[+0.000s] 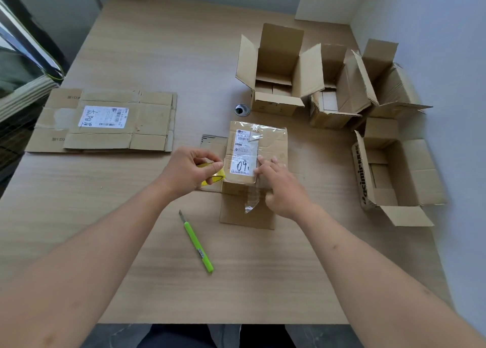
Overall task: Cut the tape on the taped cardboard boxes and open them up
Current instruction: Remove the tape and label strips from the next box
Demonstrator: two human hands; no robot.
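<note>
A small cardboard box point(271, 142) with a white shipping label and shiny clear tape over its top lies at the table's middle. My left hand point(189, 171) is closed around a yellow tape roll point(214, 177) just left of the box. My right hand point(282, 187) rests flat on the box, fingertips pressing at the label's right edge. A loose strip of clear tape point(251, 203) hangs down the box's near side. A green utility knife point(198, 245) with its blade out lies on the table in front of the box, untouched.
Several opened cardboard boxes point(278, 69) stand at the right and back right, one printed box point(394, 174) nearest. A flattened carton point(105, 121) lies at the left. A round metal grommet point(242, 110) sits in the wooden table point(157, 58). White walls close in on the right.
</note>
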